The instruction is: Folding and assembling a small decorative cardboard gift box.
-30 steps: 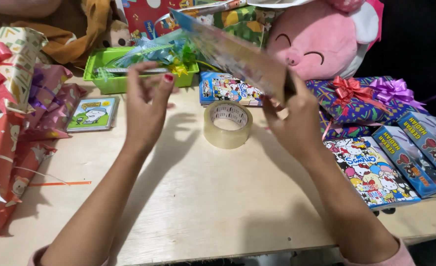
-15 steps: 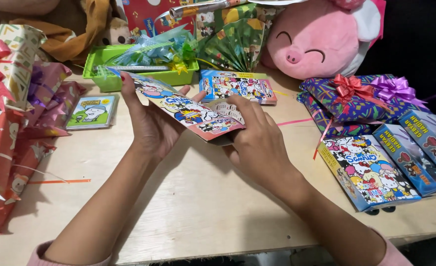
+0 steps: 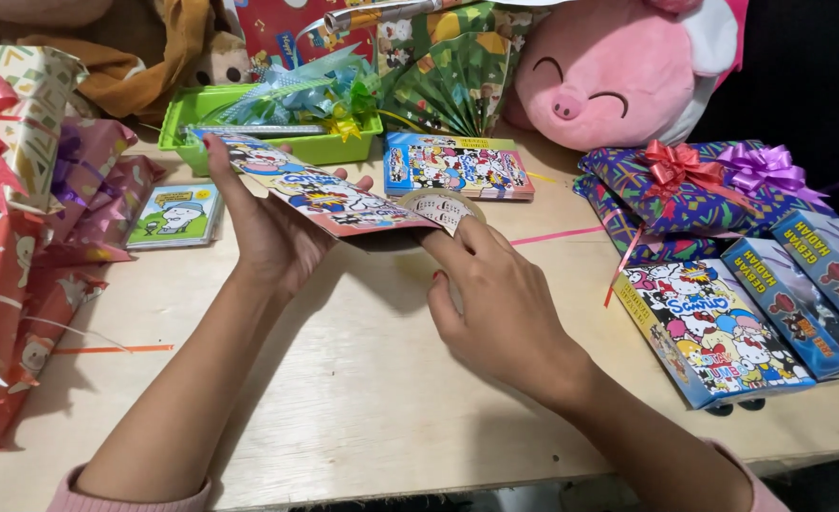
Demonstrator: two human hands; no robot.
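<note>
Wrapped packet (image 3: 329, 194), flat and covered in cartoon paper, is held tilted above the middle of the worktop (image 3: 362, 379), its far left end up near the green tray (image 3: 277, 147) and its near right end dipping toward the tape roll (image 3: 443, 207). The left hand (image 3: 267, 232) carries it from below, fingers (image 3: 215, 161) stretched along the far edge and the thumb pressing the near side, so the fingers are closed on the packet. The right hand (image 3: 500, 299) lies palm down just to the right, its fingers reaching under the packet's low corner at the tape roll; whether they grip the roll or only touch it I cannot tell. To handle this well, I judge the left hand should keep the paper taut and the folded flap pinned flat, while the right frees the tape end without dragging the roll. Farther out lie a matching wrapped box (image 3: 457, 166) beyond the roll, ribboned gifts (image 3: 694, 185) and printed boxes (image 3: 713, 332) to the right, a pink plush pig (image 3: 618, 71) at the far side, and more wrapped parcels (image 3: 21, 237) on the left.
</note>
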